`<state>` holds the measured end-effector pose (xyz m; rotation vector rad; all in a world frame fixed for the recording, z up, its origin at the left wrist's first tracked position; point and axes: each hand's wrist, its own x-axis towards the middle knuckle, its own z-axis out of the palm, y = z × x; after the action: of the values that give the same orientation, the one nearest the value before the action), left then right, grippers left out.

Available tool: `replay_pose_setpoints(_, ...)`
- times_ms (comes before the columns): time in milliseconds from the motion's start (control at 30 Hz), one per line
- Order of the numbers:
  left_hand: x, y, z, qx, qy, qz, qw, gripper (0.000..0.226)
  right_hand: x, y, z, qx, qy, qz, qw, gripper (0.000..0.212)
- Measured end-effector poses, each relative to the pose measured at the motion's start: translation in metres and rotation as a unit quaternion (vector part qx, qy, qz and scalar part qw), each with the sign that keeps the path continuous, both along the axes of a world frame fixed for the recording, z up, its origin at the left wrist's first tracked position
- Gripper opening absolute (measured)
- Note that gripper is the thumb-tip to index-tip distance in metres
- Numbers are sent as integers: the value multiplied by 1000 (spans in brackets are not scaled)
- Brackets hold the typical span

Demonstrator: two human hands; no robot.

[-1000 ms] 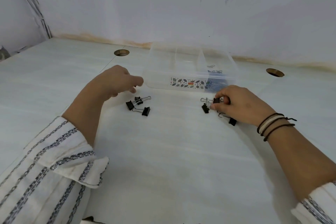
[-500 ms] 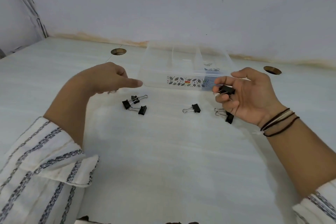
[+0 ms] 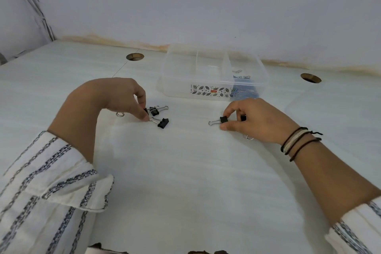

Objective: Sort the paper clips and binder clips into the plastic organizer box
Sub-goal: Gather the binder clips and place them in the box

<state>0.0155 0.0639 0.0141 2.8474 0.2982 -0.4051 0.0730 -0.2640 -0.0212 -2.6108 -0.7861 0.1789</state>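
Over on the left, a loose wire loop (image 3: 119,114) lies on the table (image 3: 185,181) just behind the left hand (image 3: 115,99); I cannot tell what it belongs to, and it could easily be forgotten there. That hand has its fingers curled down, the tips pinching at the near end of a small cluster of black binder clips (image 3: 158,116), right where the wire handles meet. The clips lie touching and crossed, so a lift on one handle may well drag a neighbour up and drop it, or the pinch could slip off the thin wire.

In the middle, further back, stands the clear organizer box (image 3: 212,88), divided inside. Its right compartment holds the paper clips (image 3: 244,77); the other sections look bare. A careless toss from either side could land binder clips among the paper clips.

To the right, the right hand (image 3: 255,121) grips a single binder clip (image 3: 221,120) between thumb and forefinger, the clip on the table. Another black clip (image 3: 243,118) shows tucked between its curled fingers, and a bit of wire (image 3: 249,137) peeks out beneath the palm. Holding several at once, that hand risks shedding one on the way to the box.
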Motion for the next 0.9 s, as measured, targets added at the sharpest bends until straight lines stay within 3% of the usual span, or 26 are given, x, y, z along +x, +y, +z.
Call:
replay_pose_setpoints(100,0,2,2,-78,-23,6,997,26,0,0,1,54,19,0,998,27)
replay_pose_setpoints(167,1,3,5,-181,-50,25,982,31,-2,1,6,190,135,-42,971,29)
replay_pose_setpoints(233,2,1,8,-302,-66,21,951,30,-2,-2,11,339,305,-65,888,22)
replay_pose_setpoints(300,2,-8,9,-414,-75,16,907,19,-1,-4,16,414,424,-61,803,12)
replay_pose_setpoints(433,9,-37,4,-500,-107,67,857,21,-2,-1,22,449,510,-61,731,22)
replay_pose_setpoints(567,19,-74,11,-560,-133,88,813,23,0,12,37,497,532,-84,681,29)
replay_pose_setpoints(667,32,-95,25,-573,-159,123,795,25,13,23,56,548,495,-113,665,33)
replay_pose_setpoints(800,59,-118,48,-581,-209,184,765,25,40,42,81,609,385,-152,677,29)
replay_pose_setpoints(900,84,-132,56,-545,-271,174,775,19,59,57,89,611,289,-188,712,20)
